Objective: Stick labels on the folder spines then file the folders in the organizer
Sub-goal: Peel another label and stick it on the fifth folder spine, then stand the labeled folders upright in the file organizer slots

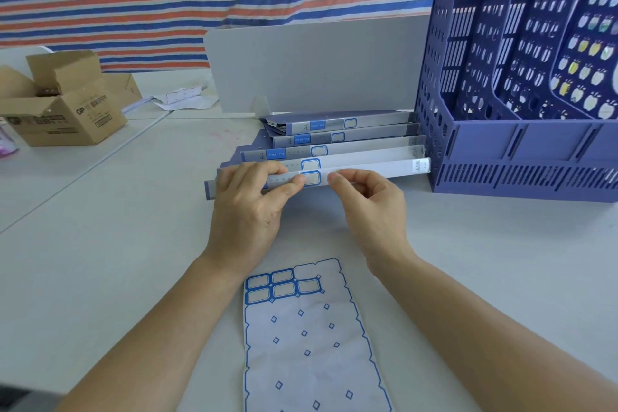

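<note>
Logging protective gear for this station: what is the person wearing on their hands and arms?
Nothing shows. The left hand and right hand are bare, with no gloves, rings or watch. The forearms are uncovered as far as the bottom edge of the picture, so no sleeve is in view.

Left hand (pixel 249 207) gripping; right hand (pixel 369 207) fingers curled; forearms converging.

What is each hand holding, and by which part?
The left hand grips the nearest folder by its spine, beside the label. The right hand touches that spine with its fingers; whether they pinch it cannot be told.
</note>
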Demonstrator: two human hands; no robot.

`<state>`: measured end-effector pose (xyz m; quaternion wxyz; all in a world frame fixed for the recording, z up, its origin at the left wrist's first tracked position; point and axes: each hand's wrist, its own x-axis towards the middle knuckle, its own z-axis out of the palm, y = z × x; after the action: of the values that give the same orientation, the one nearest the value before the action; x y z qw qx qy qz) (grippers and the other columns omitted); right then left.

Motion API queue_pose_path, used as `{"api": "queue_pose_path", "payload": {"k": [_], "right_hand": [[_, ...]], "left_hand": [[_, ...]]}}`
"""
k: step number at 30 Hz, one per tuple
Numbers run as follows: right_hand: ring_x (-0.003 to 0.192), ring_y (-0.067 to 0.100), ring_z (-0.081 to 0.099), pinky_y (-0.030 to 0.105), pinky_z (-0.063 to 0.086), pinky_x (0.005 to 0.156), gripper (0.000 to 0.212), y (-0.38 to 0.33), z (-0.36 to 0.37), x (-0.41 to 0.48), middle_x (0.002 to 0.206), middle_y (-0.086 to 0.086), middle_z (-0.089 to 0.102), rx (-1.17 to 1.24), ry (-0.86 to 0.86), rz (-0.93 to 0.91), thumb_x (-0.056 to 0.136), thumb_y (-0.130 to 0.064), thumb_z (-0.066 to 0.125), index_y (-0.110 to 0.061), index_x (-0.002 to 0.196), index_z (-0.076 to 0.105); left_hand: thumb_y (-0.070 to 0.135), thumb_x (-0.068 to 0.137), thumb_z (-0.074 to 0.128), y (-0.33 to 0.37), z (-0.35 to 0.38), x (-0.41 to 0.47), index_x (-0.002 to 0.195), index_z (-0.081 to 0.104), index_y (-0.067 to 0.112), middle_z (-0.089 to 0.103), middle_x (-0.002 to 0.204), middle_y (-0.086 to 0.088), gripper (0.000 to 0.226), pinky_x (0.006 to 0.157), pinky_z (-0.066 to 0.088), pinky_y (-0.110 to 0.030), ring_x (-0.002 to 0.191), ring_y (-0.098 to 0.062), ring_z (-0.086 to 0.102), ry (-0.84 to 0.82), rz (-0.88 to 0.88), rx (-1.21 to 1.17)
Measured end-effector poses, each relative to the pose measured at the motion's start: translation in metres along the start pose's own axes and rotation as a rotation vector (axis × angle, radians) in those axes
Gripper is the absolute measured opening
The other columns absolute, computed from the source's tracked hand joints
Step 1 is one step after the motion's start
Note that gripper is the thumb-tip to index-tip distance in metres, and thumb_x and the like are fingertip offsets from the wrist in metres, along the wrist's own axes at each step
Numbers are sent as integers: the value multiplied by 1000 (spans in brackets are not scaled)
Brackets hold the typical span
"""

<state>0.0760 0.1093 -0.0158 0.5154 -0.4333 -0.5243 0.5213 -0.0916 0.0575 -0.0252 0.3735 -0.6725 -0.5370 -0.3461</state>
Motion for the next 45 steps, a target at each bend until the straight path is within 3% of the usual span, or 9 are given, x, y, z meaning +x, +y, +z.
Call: {"api": "queue_pose_path", "payload": {"k": [8, 15, 21, 24, 28, 32, 36, 40, 45], "right_hand": [[52, 12, 54, 33, 49, 60, 42, -1, 4, 3, 53, -8, 60, -110, -28, -21, 73, -58, 77, -19, 62, 65], [48, 11, 56, 31, 52, 58, 45, 0, 4, 6, 53, -7, 64, -194, -66, -22, 72, -59, 78, -18, 60, 64], [46, 11, 55, 34, 52, 57, 44, 4, 4, 6, 53, -6, 65, -155, -87, -41, 78, -58, 74, -18, 63, 63], [48, 10, 52, 37, 55, 62, 54, 2, 8, 5, 55, -2, 67, -253, -89, -11, 63, -70, 77, -17, 59, 68], [48, 10, 50, 31, 52, 58, 60, 2, 6, 6, 63, 6, 70, -328, -128, -9, 67, -68, 76, -9, 63, 71], [52, 8, 52, 19, 43, 53, 35, -6, -13, 8, 64, 0, 65, -182, -396, 2, 76, -49, 79, -14, 75, 74], [72, 2, 57, 18, 49, 71, 42, -3, -34, 8, 86, -13, 64, -737, -753, -163, 53, -57, 89, -31, 84, 74], [81, 6, 56, 24, 45, 73, 35, 3, -31, 14, 88, -12, 57, -979, -551, -317, 68, -62, 78, -34, 88, 72], [84, 15, 58, 27, 44, 69, 32, 12, -37, 18, 89, -9, 60, -1046, -219, -271, 81, -61, 66, -29, 84, 69]], "left_hand": [[11, 92, 68, 1, -1, 1, 106, 77, 18, 71, 98, -8, 18, 78, 46, -44, 83, -32, 65, 13, -18, -10], [11, 89, 70, 1, 0, 2, 108, 76, 17, 71, 98, -5, 20, 79, 45, -42, 84, -28, 65, 35, -23, -1], [15, 82, 77, 3, 0, 1, 122, 54, 13, 73, 99, -2, 46, 86, 40, -34, 90, -16, 56, 58, -135, -95], [18, 84, 74, 3, -1, 0, 126, 48, 15, 73, 100, -2, 49, 89, 40, -34, 92, -16, 57, 51, -157, -109], [17, 82, 78, 4, -1, -1, 128, 46, 14, 73, 103, -1, 55, 90, 39, -33, 91, -22, 64, 20, -191, -138], [13, 79, 80, 2, -1, -5, 127, 49, 15, 71, 102, 2, 57, 93, 34, -27, 92, -20, 60, -31, -274, -173], [11, 76, 82, -3, 0, -7, 124, 56, 11, 70, 100, 0, 55, 93, 32, -25, 93, -15, 54, -42, -307, -184], [12, 74, 83, -4, -1, -6, 122, 54, 16, 70, 100, 0, 55, 92, 32, -26, 91, -20, 58, -48, -323, -194], [11, 73, 84, -3, -4, -8, 116, 63, 16, 69, 99, 3, 49, 91, 34, -29, 93, -21, 61, -113, -342, -179]]}}
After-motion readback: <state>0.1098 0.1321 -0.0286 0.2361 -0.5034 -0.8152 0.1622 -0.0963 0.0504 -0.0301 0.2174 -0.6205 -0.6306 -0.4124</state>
